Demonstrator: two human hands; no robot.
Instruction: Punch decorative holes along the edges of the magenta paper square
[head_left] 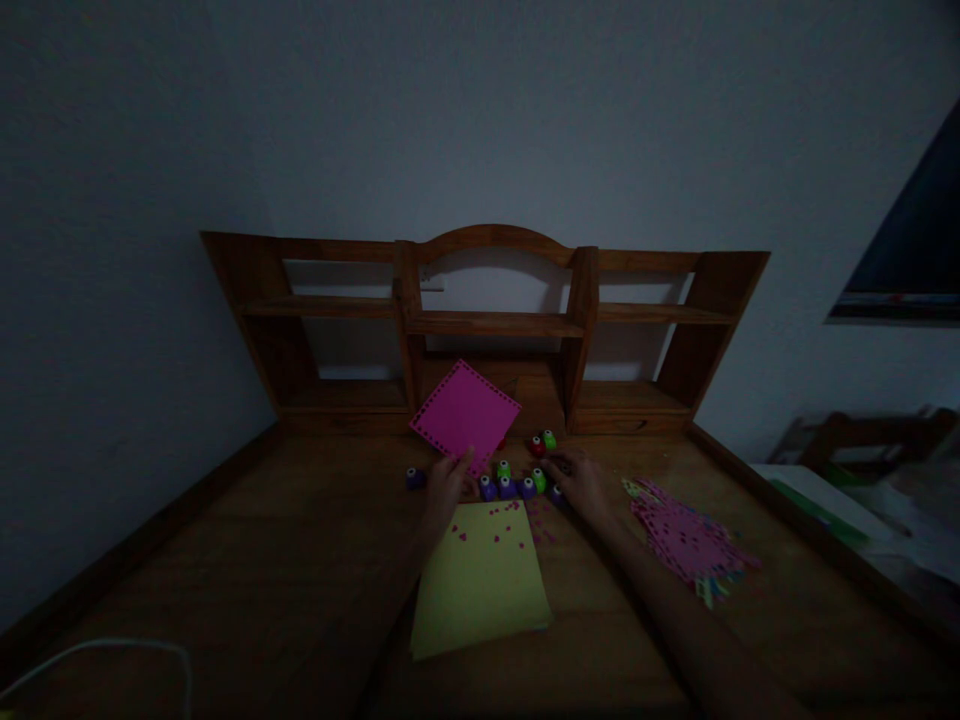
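Observation:
A square sheet of pink paper (466,415), with small holes punched along its edges, is tilted up by its lower corner in my left hand (448,482). My left fingers are closed on that corner. To the right, my right hand (576,475) has its fingers curled beside a green craft punch (538,480); what they hold, if anything, is hidden. Purple craft punches (506,487) stand in a row between my hands, with another purple punch (412,478) left of my left hand. Below them lies a stack of yellow paper (484,585) scattered with tiny pink cutouts (462,537).
A red punch (536,445) stands by a green one farther back. Punched pink strips and sheets (686,540) are piled at the right. A wooden shelf unit (491,323) rises along the desk's back. A white cable (112,643) lies at the lower left.

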